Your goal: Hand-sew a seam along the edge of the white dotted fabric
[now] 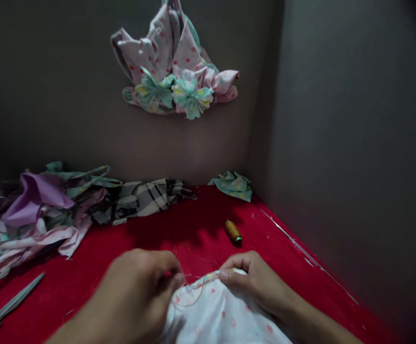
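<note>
A white cloth with pink dots (225,315) lies in front of me, its upper edge gathered. My right hand (247,274) pinches that edge between thumb and fingers. Just left of it, my left hand (150,282) is closed at the fingertips, with tan thread (198,298) running from them and looping over the cloth. A thin pale line shows between the left fingertips and the cloth edge; whether it is a needle I cannot tell. Beyond my hands, a spool of golden-brown thread (233,232) lies on its side on the red surface (179,231).
Scissors (10,306) lie at the lower left. Behind them is a heap of fabric scraps (39,200), beside plaid cloth (147,198). A green scrap (233,185) sits by the far corner. A dotted garment with fabric flowers (179,67) hangs against the grey wall (344,143).
</note>
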### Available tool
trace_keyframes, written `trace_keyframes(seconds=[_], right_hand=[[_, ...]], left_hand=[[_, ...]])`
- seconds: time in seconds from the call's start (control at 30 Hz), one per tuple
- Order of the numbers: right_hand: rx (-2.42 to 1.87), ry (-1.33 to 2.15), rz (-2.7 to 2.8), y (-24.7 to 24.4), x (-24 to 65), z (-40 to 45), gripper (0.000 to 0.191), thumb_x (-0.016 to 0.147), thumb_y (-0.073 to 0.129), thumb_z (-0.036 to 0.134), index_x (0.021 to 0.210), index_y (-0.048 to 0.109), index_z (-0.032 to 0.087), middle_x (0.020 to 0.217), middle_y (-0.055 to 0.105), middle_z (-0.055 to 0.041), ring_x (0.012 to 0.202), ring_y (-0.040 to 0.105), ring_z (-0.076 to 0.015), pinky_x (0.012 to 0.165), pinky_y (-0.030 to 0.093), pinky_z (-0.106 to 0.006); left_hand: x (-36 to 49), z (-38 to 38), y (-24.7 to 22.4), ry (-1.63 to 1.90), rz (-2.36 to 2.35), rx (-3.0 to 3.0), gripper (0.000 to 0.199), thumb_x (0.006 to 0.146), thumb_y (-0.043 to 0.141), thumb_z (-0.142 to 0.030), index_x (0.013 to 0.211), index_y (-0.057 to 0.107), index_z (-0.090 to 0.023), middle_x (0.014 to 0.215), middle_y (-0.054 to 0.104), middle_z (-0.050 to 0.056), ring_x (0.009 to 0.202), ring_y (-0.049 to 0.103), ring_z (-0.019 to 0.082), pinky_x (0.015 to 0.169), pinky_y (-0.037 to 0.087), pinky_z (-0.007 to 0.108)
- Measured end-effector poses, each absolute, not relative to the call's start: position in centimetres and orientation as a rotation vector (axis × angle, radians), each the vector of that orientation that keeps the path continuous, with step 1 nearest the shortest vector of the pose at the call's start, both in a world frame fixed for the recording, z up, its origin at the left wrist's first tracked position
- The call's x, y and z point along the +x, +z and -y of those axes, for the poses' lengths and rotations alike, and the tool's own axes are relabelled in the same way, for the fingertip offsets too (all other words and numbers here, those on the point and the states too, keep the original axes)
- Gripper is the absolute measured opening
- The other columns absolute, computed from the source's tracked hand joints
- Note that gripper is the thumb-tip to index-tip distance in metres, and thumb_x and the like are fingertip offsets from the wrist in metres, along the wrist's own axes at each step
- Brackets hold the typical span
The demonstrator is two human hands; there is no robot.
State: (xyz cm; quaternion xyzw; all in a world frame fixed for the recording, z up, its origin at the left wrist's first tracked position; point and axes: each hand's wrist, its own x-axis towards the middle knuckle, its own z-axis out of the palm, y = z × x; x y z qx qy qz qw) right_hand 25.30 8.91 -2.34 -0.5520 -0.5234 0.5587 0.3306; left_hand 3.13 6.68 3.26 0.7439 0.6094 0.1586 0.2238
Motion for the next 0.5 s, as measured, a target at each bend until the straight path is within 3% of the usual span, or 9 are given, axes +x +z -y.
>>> trace_keyframes(seconds=[0.2, 0.5], right_hand=[[-1.389, 1.459, 1.401, -2.2, 25.4, -8.8, 0.018, 0.058, 0.062, 0.025, 0.064, 0.067, 0.009, 0.056, 0.060, -0.0026, 0.051, 0.046, -0.0099, 0.049, 0.034, -0.020], [-1.398, 1.453, 1.427, -2.3, 25.6, -8.9, 0.021, 0.060, 0.063, 0.028, 0.067, 0.069, 0.010, 0.058, 0.064, -0.0037, 0.052, 0.050, -0.0113, 0.050, 0.036, -0.020]], left_hand=[[9.2, -8.5, 1.5, 0.382, -1.556, 2.070, 0.021, 0.072, 0.046, -0.028, 0.081, 0.064, -0.022, 0.052, 0.054, -0.001, 0.049, 0.044, 0.012, 0.046, 0.025, 0.021], [8.2, -8.6, 0.5, 0.609, -1.498, 2.230, 0.020, 0.073, 0.042, -0.020, 0.059, 0.055, -0.016, 0.050, 0.050, -0.002, 0.047, 0.042, 0.009, 0.047, 0.026, 0.020]])
